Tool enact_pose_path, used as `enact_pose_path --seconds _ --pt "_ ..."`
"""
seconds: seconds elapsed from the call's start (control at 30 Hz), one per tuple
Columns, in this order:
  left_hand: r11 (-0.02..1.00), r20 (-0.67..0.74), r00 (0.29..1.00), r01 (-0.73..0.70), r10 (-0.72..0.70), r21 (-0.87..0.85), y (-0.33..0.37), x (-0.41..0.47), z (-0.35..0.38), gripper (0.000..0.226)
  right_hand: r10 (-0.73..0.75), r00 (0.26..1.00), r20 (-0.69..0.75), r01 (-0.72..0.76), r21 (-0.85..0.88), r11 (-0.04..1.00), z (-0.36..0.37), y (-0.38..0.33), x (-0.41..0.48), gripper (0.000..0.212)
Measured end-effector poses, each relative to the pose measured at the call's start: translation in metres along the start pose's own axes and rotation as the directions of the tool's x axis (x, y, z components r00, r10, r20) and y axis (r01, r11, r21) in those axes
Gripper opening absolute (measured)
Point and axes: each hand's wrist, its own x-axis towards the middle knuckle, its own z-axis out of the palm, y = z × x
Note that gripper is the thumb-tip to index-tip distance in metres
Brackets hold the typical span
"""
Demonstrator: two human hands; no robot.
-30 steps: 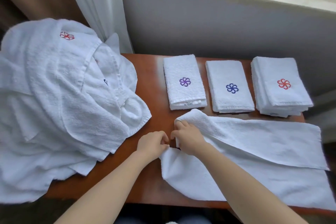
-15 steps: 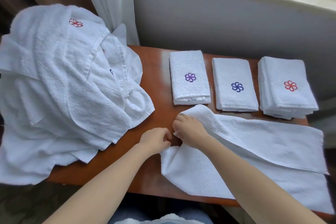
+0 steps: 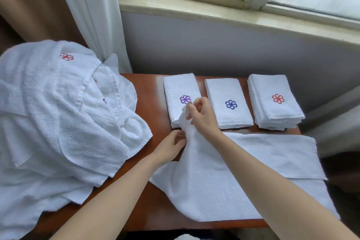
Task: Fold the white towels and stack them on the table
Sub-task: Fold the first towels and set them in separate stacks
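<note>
Unfolded pile (image 3: 58, 122) fills the left of frame, draped over the bench (image 3: 150, 93) edge; by my estimate most of the work remains. Working towel (image 3: 253, 161) lies half-doubled at lower right, fold incomplete. Three folded towels (image 3: 228, 103) in a row, centre right: done. Right hand (image 3: 202, 115) raised at centre, fingers pinching the towel's corner; left hand (image 3: 171, 146) just below, fingers curled on its edge.

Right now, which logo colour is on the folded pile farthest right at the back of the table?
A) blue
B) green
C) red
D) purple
C: the red-logo pile stands farthest right. The blue-logo pile is in the middle. The purple-logo pile is on the left, partly behind the right hand, which pinches a raised corner of the unfolded towel.
</note>
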Motion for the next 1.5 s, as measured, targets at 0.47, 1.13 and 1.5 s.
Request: enact_pose_path --seconds 0.47,1.13,1.5 --pt "0.977 -0.466 0.868 -0.085 0.170 0.197 0.028 -0.010 -0.016 0.022 0.012 0.973 -0.232 0.031 0.183 0.983 -0.007 -0.020 -0.008 0.016" --pt "0.995 -0.420 0.902 0.083 -0.102 -0.064 0.008 -0.003 -0.094 0.029 -0.057 0.969 0.240 0.119 -0.253 0.960 0.034 -0.002 -0.052 0.019" --pt "0.972 -0.339 0.930 0.194 -0.140 0.131 -0.057 -0.032 -0.084 0.059 0.280 0.916 0.287 -0.154 -0.392 0.907 0.056 0.058 -0.081 0.008"
